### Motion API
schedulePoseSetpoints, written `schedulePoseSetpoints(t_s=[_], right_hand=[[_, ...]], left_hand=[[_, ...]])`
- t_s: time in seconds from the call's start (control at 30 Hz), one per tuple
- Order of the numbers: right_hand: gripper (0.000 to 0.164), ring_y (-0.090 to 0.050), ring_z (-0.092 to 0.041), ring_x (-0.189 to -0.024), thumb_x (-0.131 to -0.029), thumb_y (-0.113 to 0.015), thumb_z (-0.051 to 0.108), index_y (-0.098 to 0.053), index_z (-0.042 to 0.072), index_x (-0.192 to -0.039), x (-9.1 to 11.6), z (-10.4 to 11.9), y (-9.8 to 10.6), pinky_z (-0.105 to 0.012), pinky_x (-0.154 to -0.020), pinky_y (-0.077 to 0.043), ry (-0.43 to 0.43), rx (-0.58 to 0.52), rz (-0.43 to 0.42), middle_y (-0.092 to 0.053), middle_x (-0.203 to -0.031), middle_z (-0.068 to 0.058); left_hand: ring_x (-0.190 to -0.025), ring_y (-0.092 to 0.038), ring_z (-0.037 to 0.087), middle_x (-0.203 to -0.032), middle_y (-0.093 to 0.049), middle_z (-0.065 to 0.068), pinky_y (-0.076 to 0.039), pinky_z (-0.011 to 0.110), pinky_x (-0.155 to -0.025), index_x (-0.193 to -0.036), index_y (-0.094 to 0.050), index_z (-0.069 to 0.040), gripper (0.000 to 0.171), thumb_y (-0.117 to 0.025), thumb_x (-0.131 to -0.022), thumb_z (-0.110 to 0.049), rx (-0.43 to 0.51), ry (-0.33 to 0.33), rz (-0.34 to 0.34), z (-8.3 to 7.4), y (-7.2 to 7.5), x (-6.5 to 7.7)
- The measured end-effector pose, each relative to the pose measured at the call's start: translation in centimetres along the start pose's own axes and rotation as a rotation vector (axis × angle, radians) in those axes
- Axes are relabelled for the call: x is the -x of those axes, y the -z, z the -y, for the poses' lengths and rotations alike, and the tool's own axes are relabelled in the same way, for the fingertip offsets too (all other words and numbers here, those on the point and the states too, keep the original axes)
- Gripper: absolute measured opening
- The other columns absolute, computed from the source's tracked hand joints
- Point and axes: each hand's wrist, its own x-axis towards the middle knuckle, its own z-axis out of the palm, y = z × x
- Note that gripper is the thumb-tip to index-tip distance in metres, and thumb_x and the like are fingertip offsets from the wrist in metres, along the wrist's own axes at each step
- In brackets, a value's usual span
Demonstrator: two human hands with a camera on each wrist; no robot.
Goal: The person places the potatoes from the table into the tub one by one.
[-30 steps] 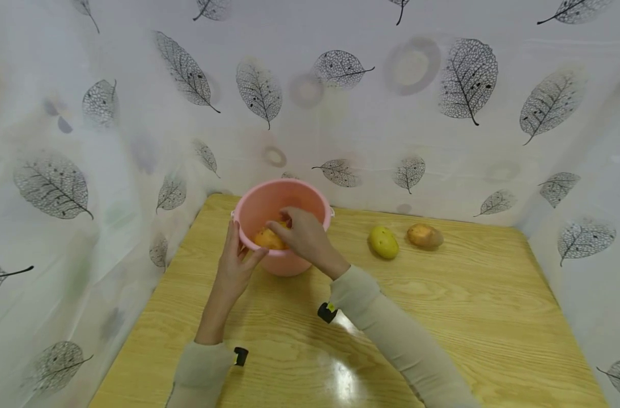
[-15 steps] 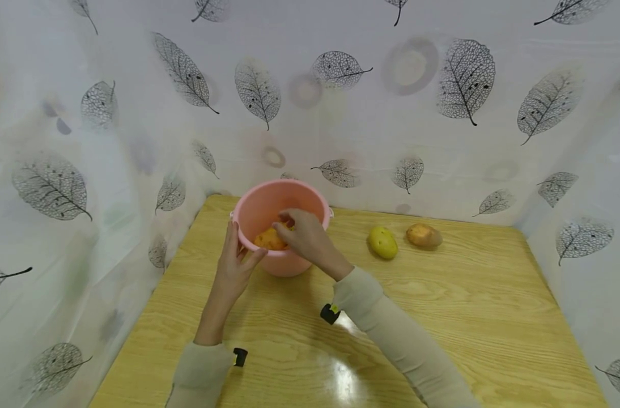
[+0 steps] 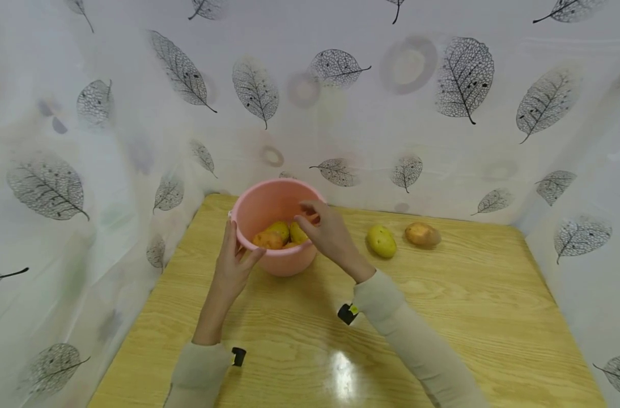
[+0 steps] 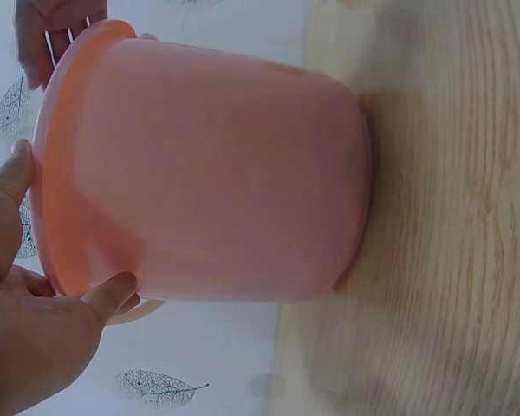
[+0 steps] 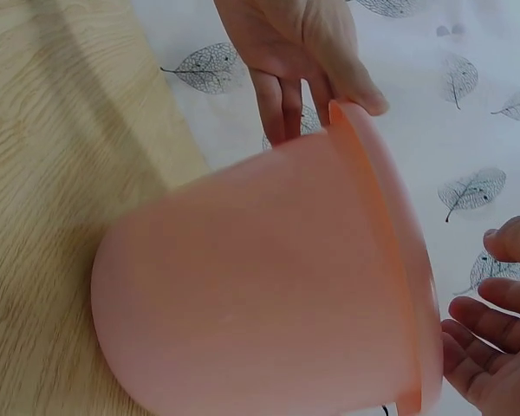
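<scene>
A pink bucket (image 3: 283,264) stands upright at the table's back left. My left hand (image 3: 232,271) grips its left rim, thumb at the near edge and fingers along the outer wall. Several potatoes lie inside, among them a brown potato (image 3: 269,240) at the near left and a yellow potato (image 3: 278,229) behind it. At the right rim is my right hand (image 3: 332,235), its fingers loosely bent over the opening with nothing between them. In the right wrist view the right hand (image 5: 503,347) shows spread, relaxed fingers beside the rim of the bucket (image 5: 269,277).
A yellow-green potato (image 3: 382,241) and a brown potato (image 3: 422,234) lie on the wooden table (image 3: 468,317) to the right of the bucket. A leaf-patterned curtain (image 3: 294,124) closes off the back and both sides of the table.
My right hand has drawn up and right from inside the bucket to its right rim, uncovering yellow potatoes within. The left hand keeps its place on the rim.
</scene>
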Motion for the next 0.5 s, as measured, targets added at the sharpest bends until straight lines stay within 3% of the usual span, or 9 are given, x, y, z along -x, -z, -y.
schedulePoseSetpoints(t_s=[0.5], right_hand=[[0.037,-0.064,-0.037,-0.111,-0.100,-0.070,0.013,-0.064,-0.008,-0.131,2.2,-2.4,4.0,-0.051,-0.090,-0.058,-0.044,-0.019,-0.101,-0.067,-0.127,-0.023]], left_hand=[[-0.153,-0.024,0.038,-0.171,0.010,0.009,-0.031,0.051,-0.121,-0.166,0.002,-0.010,0.099,-0.071,-0.100,-0.014,0.028,0.043,0.006,0.1,0.1,-0.1]])
